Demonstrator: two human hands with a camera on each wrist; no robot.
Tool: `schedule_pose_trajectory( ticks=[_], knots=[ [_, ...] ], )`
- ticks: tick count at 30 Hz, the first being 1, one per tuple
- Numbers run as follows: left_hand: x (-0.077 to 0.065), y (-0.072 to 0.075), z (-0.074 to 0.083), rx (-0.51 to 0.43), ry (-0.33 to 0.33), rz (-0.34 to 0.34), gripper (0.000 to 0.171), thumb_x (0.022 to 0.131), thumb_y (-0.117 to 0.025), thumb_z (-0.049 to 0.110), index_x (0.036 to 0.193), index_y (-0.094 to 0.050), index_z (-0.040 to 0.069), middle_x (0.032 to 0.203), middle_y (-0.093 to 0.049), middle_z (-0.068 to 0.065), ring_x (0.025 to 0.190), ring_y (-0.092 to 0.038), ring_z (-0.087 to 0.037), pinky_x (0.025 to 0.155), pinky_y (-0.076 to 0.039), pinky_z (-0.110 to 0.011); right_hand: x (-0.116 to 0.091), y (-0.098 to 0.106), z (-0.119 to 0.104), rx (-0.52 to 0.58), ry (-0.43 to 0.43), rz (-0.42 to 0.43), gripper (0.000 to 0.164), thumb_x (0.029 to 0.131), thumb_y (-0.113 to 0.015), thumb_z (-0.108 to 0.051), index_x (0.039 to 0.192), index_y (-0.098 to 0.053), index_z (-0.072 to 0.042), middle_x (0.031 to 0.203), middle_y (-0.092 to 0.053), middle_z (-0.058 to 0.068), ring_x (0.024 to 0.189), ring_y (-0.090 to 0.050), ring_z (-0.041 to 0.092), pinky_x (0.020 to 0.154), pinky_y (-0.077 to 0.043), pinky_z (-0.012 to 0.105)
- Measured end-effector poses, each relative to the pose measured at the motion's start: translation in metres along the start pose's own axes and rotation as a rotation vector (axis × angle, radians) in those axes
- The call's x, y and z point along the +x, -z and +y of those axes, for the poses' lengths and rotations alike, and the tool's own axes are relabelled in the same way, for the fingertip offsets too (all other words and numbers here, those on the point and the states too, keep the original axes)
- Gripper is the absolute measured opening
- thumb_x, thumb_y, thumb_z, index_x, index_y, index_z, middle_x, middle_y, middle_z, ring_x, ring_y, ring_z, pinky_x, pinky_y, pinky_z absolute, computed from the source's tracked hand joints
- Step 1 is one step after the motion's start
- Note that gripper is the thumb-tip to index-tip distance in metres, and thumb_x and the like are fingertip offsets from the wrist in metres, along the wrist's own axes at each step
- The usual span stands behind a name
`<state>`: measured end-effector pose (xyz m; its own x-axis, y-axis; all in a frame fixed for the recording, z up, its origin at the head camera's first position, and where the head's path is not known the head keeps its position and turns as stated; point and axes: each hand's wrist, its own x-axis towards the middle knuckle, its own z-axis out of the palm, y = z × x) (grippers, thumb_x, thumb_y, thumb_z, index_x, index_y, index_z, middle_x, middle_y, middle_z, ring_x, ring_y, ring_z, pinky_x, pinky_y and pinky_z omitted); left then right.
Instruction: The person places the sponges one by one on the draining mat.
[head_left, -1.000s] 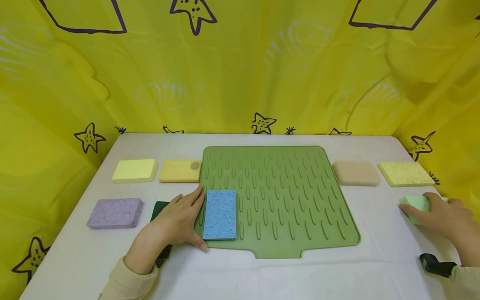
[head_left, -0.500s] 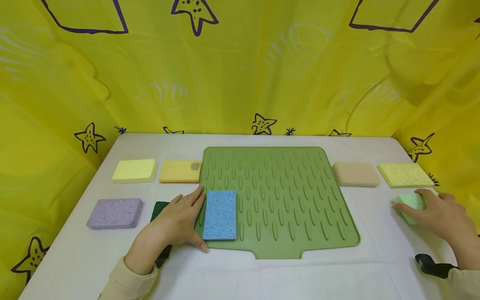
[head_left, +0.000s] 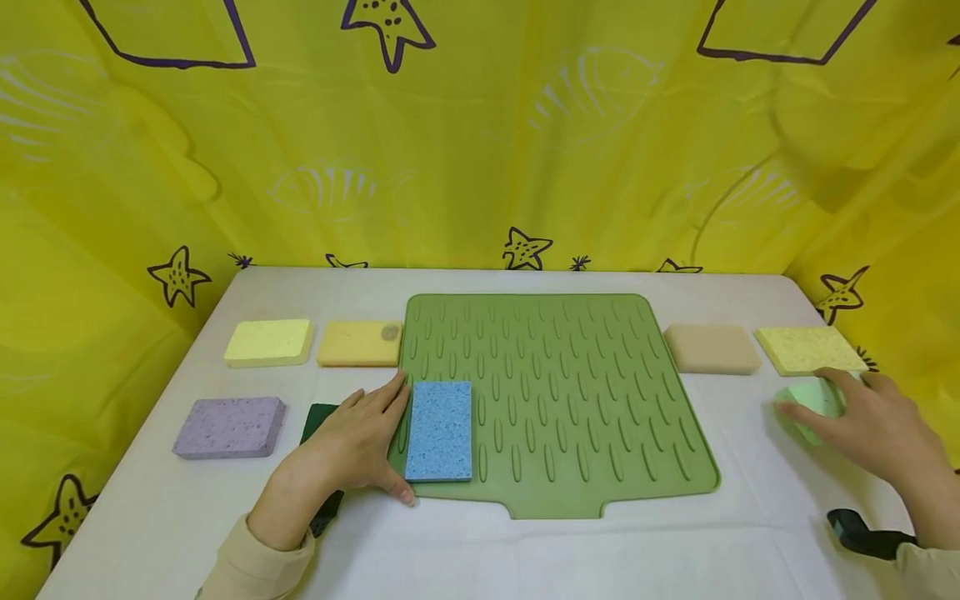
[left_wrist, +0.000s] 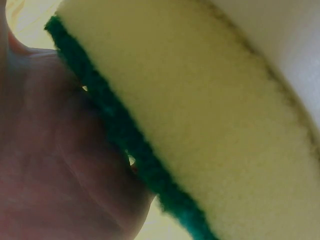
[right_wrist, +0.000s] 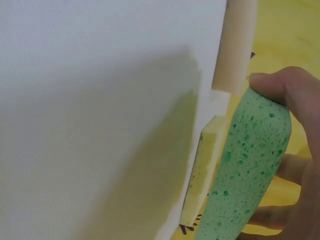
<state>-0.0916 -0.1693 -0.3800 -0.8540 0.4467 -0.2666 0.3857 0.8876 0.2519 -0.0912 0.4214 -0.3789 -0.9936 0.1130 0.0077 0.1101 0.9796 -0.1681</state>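
Note:
My right hand (head_left: pixel 876 427) grips a light green sponge (head_left: pixel 816 397) near the table's right side, thumb at its near left end. In the right wrist view, the pitted side of this sponge (right_wrist: pixel 250 155) shows between thumb and fingers, with a broad shadow on the cloth. My left hand (head_left: pixel 363 442) rests at the left edge of the green ridged mat (head_left: pixel 585 392), fingers extended, thumb at the mat's lower corner. Right beside it, a blue sponge (head_left: pixel 440 431) lies on the mat. Partly hidden under the left wrist is a dark green-topped scouring sponge (head_left: pixel 320 415), its yellow foam (left_wrist: pixel 190 100) filling the left wrist view.
A pale yellow sponge (head_left: pixel 269 342), an orange-yellow one (head_left: pixel 360 344) and a purple one (head_left: pixel 229 427) lie left of the mat. To its right lie a beige sponge (head_left: pixel 712 348) and a speckled yellow one (head_left: pixel 812 349). A yellow patterned curtain (head_left: pixel 480 150) stands behind the white table (head_left: pixel 525 558).
My right hand has moved left and slightly away from me with the light green sponge in it. The left hand and the blue sponge have stayed where they were.

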Motion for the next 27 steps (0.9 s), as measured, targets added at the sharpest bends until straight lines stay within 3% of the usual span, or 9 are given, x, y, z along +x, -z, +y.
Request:
schedule_pose_trajectory(
  ticks=[9, 18, 27],
  knots=[
    [0.0, -0.001, 0.0, 0.008, -0.01, 0.006, 0.14, 0.051, -0.083, 0.07, 0.153, -0.027, -0.006, 0.165, -0.016, -0.022, 0.149, -0.028, -0.039, 0.121, -0.023, -0.06, 0.0, 0.001, -0.011, 0.027, 0.061, 0.056, 0.076, 0.086, -0.07, -0.049, 0.131, -0.045, 0.007, 0.126, -0.031, 0.048, 0.098, -0.04, 0.066, 0.075, -0.037, 0.074],
    [0.001, -0.001, 0.0, -0.002, -0.007, -0.003, 0.14, 0.051, -0.084, 0.069, 0.154, -0.026, -0.005, 0.165, -0.015, -0.022, 0.149, -0.027, -0.039, 0.121, -0.022, -0.059, 0.0, 0.002, -0.019, 0.061, 0.108, 0.074, 0.071, 0.086, -0.072, -0.04, 0.133, -0.044, 0.006, 0.141, -0.025, 0.049, 0.118, -0.03, 0.069, 0.09, -0.029, 0.079],
    [0.0, 0.0, 0.0, 0.001, -0.005, -0.004, 0.14, 0.051, -0.083, 0.07, 0.154, -0.026, -0.005, 0.165, -0.015, -0.022, 0.149, -0.026, -0.039, 0.121, -0.022, -0.06, 0.0, 0.001, -0.029, 0.118, 0.196, 0.087, 0.068, 0.082, -0.078, -0.034, 0.133, -0.049, 0.001, 0.147, -0.024, 0.045, 0.119, -0.03, 0.072, 0.089, -0.026, 0.081]
  ],
)
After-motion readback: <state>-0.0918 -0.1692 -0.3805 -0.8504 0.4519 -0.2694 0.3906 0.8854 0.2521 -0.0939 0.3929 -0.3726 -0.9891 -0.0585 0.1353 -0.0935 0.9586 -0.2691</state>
